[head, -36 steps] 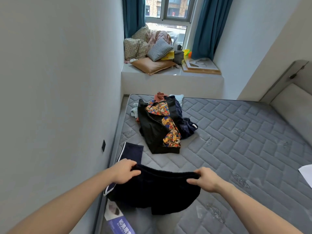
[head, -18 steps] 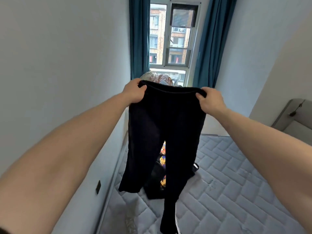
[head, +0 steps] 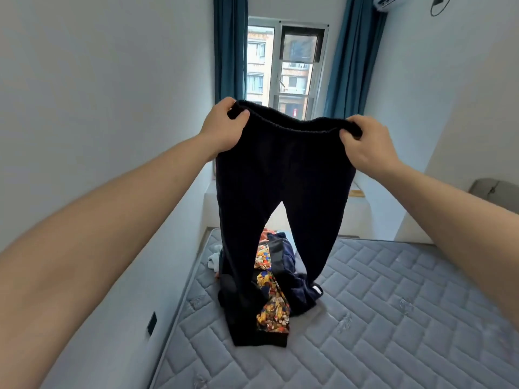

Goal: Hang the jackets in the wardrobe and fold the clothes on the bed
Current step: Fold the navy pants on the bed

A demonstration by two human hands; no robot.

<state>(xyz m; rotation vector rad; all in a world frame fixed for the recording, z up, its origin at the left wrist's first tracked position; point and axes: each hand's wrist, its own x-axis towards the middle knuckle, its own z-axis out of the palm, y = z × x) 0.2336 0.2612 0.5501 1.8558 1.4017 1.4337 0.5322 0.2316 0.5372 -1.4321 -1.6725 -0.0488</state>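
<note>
Fingers: your left hand (head: 222, 127) and right hand (head: 365, 144) each clutch the trousers (head: 280, 192) waistband.
Left: pile (head: 269, 290) on bed (head: 393, 318) unfolded.

Your trousers (head: 283, 175) hang spread between both hands, blocking the middle of your view and the way straight ahead. Under their legs a heap of clothes (head: 273, 293) takes up the mattress (head: 393, 318) near the left wall (head: 98, 108). To the right of the heap the mattress lies bare and open. The wall runs close along your left arm, leaving little room on that side.
</note>
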